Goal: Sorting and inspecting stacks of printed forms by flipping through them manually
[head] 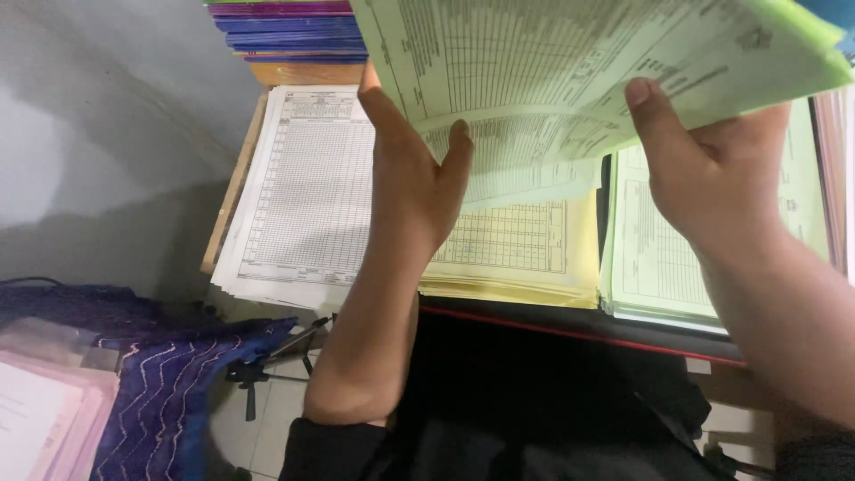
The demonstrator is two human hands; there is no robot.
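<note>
Left hand: our left hand (414,191) is raised with the fingers straight and the thumb spread, pressed flat against the underside of the lifted green sheets (606,62); it pinches nothing that we can see.
Right hand: our right hand (712,174) grips the same sheets, thumb on the near face and fingers hidden behind the paper.
Lifted sheets: they arch above both hands and between them, tilted up toward us; their top and right edges are cut off by the frame.
Hidden: the sheets cover the far part of the desk, so we cannot tell what lies beyond our hands. The printed tables are too small to read.
Below the left hand: a yellow stack (517,258) lies flat, its upper part covered by the lifted sheets and our wrist.
Left of the left hand: a white stack (298,187) overhangs the wooden desk edge (233,183).
Below the right hand: a pale green stack (655,258), partly covered by our forearm.
Above the left hand: coloured books (289,31), cut off at the top.
Open room: bare wall to the far left; a blue patterned cloth (169,374) lies low, well apart from the left hand.
</note>
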